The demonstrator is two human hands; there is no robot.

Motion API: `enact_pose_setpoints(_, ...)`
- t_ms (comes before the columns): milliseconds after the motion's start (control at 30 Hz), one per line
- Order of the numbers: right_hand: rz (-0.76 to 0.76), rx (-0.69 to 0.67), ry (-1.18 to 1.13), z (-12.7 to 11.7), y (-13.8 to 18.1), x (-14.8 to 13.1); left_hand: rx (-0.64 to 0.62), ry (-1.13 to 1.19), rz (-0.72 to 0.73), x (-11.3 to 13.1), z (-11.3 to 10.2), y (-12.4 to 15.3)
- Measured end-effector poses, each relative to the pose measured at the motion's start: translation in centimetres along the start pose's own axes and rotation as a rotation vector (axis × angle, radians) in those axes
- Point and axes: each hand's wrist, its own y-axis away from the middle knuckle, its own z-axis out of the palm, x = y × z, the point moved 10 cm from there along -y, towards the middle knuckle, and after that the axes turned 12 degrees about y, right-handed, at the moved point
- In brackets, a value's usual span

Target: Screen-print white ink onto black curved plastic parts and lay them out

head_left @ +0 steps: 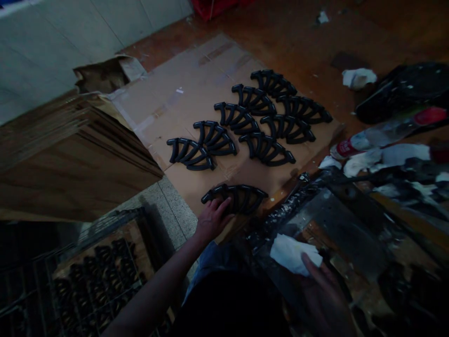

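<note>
My left hand has its fingers round the left end of a glossy black curved part with several ribs, at the near edge of a cardboard sheet. Part of that end is hidden by the fingers. In my right hand is a crumpled white cloth or tissue, pinched by the thumb over the dark bench at right. Beyond my left hand, several similar black ribbed parts lie in two slanting rows on the cardboard.
Flattened cardboard is stacked at left. Below it, a wire crate holds many dark pieces. A clear plastic bottle lies at right among white cloths and dark clutter. A pale wall bounds the far left.
</note>
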Motion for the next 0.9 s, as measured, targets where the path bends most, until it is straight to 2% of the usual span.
enact_pose_setpoints(300,0.004,0.068,0.007,-0.4,0.3,-0.1,0.014,-0.055,0.004,0.4,-0.1,-0.3)
enact_pose_setpoints(500,-0.039,0.036,0.033,-0.5,0.3,0.1,0.000,-0.060,0.006,0.4,-0.3,-0.4)
enact_pose_setpoints(667,-0.034,0.038,0.022,-0.4,0.9,-0.1,0.078,-0.069,0.011,1.8,-1.6,-1.0)
enact_pose_setpoints(767,-0.053,0.011,-0.004,0.0,1.5,-0.6,0.006,-0.086,0.011,3.7,-0.7,-2.4)
enact_pose_setpoints(900,-0.089,0.024,-0.021,-0.8,2.0,-0.6,-0.106,-0.148,-0.146,4.8,0.9,-4.7)
